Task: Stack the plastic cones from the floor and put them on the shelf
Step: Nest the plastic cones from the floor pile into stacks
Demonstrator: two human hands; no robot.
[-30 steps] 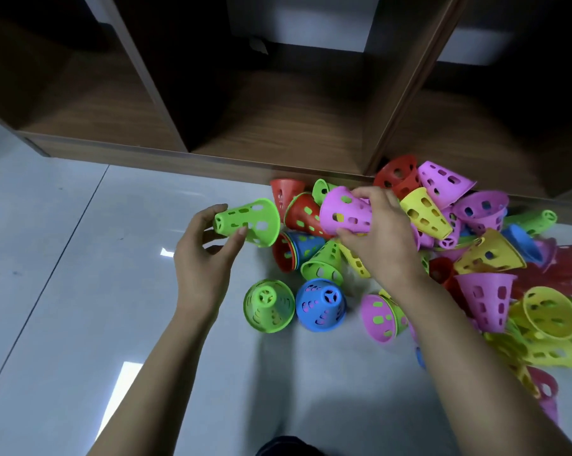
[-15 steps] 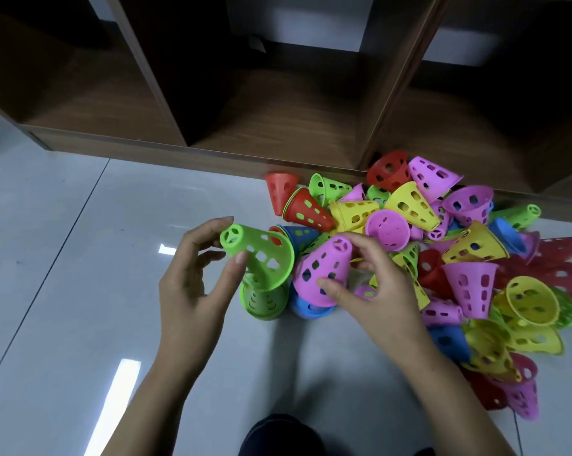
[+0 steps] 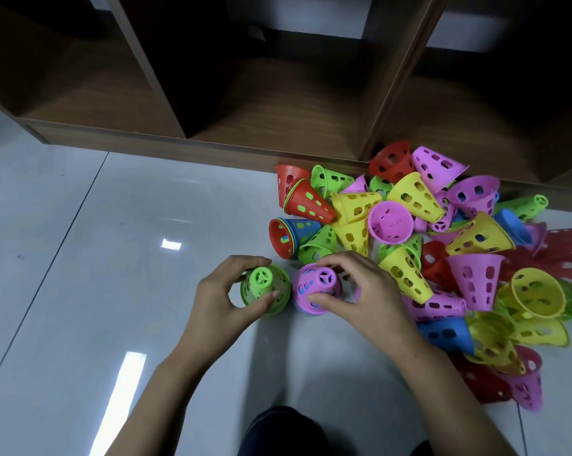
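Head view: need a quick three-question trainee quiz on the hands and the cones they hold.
1. True or false: the left hand grips a red cone.
2. Pick one. The pink cone held by the right hand is: A) standing narrow end up on the floor; B) lying on its side in the pile; C) set on the shelf.
3. Fill in: the colour showing through the pink cone's holes is ____.

Key: 1 false, it grips the green cone. 2 A. 3 blue.
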